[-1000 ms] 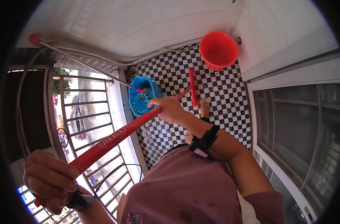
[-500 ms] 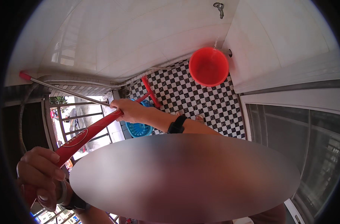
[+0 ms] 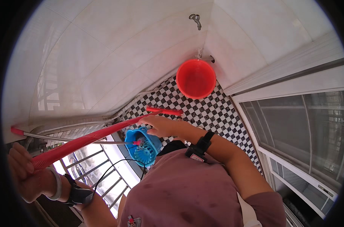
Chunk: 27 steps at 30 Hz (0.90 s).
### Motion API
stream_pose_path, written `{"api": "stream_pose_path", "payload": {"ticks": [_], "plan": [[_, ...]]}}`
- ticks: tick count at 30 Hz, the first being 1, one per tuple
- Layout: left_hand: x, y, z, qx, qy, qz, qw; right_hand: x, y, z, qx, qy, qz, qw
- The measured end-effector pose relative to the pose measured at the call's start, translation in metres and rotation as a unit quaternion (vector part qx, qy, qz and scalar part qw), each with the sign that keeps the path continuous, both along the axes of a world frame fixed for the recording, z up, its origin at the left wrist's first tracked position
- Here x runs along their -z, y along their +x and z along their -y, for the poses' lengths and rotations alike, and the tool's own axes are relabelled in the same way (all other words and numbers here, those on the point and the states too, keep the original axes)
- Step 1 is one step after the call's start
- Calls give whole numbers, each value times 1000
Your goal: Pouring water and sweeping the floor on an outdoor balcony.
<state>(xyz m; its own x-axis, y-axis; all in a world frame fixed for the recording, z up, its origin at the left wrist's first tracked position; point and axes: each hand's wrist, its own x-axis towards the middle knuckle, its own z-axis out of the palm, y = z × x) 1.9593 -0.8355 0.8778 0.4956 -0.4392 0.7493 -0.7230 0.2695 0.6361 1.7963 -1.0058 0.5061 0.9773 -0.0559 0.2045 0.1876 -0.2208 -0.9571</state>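
two hands grip one red mop handle [image 3: 85, 142]. right hand [image 3: 160, 125] fingers curl over the shaft above the blue mop bucket [image 3: 143, 145]; left hand [image 3: 22, 172] fingers clench its upper end, beside the railing [image 3: 92, 172]. handle slants down across the bucket toward the checkered floor [image 3: 213, 113]. beyond the bucket, a red pail [image 3: 195, 78] stands under a wall tap [image 3: 195, 19].

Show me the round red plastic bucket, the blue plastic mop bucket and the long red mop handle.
Round red plastic bucket [image 3: 195, 78], head view, inside bottom.
Blue plastic mop bucket [image 3: 146, 150], head view, wringer basket.
Long red mop handle [image 3: 85, 142], head view, mid-shaft between the hands.
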Motion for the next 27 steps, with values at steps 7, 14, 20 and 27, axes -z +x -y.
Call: {"api": "stream_pose_path", "payload": {"ticks": [7, 14, 20, 27], "plan": [[81, 50, 33, 55, -40, -47, 997, 77, -154, 85, 348, -56, -283, 892], [94, 73, 40, 42, -69, -79, 994, 141, -294, 31, 510, 160, -446, 718], [98, 73, 61, 84, -71, -107, 988, 176, -339, -46, 444, 58, -542, 711], [117, 47, 124, 214, -32, -111, 970, 139, -319, -63, 478, 52, -513, 711]]}}
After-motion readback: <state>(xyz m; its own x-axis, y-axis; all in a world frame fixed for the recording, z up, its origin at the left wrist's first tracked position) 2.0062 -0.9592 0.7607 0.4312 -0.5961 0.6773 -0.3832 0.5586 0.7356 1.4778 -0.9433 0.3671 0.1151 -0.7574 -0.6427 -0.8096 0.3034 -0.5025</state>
